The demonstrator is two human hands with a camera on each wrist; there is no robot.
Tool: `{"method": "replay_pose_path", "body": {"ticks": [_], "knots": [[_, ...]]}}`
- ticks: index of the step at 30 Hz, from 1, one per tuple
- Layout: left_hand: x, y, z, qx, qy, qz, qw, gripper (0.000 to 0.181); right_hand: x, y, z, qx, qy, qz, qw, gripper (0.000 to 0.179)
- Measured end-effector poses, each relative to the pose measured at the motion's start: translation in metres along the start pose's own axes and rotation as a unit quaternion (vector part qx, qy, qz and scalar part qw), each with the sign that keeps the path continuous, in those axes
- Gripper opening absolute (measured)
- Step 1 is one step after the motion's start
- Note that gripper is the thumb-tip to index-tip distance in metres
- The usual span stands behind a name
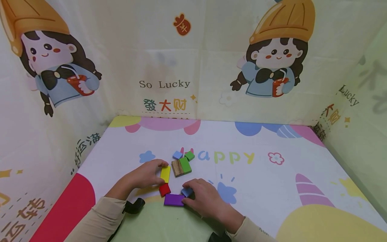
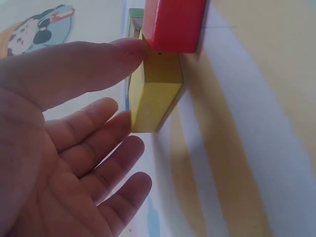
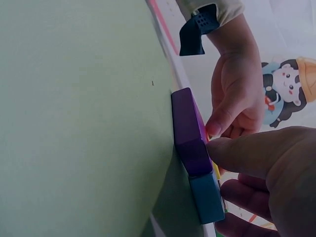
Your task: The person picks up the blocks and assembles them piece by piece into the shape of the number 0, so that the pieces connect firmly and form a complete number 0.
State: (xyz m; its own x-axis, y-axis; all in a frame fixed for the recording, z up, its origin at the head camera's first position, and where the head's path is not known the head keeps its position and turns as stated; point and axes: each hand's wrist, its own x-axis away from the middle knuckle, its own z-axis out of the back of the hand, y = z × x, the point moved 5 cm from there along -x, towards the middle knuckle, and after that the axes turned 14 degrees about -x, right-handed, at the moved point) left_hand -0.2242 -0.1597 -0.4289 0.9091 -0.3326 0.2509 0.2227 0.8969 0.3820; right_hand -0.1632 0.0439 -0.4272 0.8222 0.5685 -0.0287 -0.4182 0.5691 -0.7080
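My left hand [image 1: 148, 174] spans the yellow block [image 1: 165, 173], thumb at its near end by the red block [image 1: 164, 190] and a fingertip at its far end. In the left wrist view the thumb [image 2: 113, 57] lies over the yellow block [image 2: 160, 94], against the red block [image 2: 175, 24]. My right hand [image 1: 207, 198] pinches a small blue block [image 1: 187, 192]. Its thumb [image 3: 237, 150] touches the purple block [image 3: 192, 131], beside the blue block [image 3: 206, 197]. Red, purple and blue blocks stand corner to corner or edge to edge.
Beyond the hands, a wood-grain block [image 1: 177, 168] lies against a green block [image 1: 185, 165]. Farther back are a light blue block [image 1: 177, 155] and a small green block [image 1: 189, 155]. Printed cloth walls [image 1: 211, 67] enclose the patterned tabletop [image 1: 242, 181].
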Motion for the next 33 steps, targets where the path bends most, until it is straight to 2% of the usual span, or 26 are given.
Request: {"method": "replay_pose_path", "body": {"ticks": [6, 18, 33], "knots": [[-0.001, 0.002, 0.003, -0.006, -0.002, -0.001, 1.0000, 0.062, 0.000, 0.001, 0.000, 0.002, 0.001, 0.000, 1.0000, 0.037], [-0.006, 0.004, 0.010, 0.001, 0.025, -0.024, 0.9994, 0.057, 0.000, 0.001, -0.001, 0.002, 0.000, -0.002, 1.0000, 0.037], [-0.016, 0.014, 0.011, -0.003, 0.046, -0.031, 0.9985, 0.052, 0.000, 0.000, 0.000, 0.000, 0.002, 0.000, 1.0000, 0.037]]}}
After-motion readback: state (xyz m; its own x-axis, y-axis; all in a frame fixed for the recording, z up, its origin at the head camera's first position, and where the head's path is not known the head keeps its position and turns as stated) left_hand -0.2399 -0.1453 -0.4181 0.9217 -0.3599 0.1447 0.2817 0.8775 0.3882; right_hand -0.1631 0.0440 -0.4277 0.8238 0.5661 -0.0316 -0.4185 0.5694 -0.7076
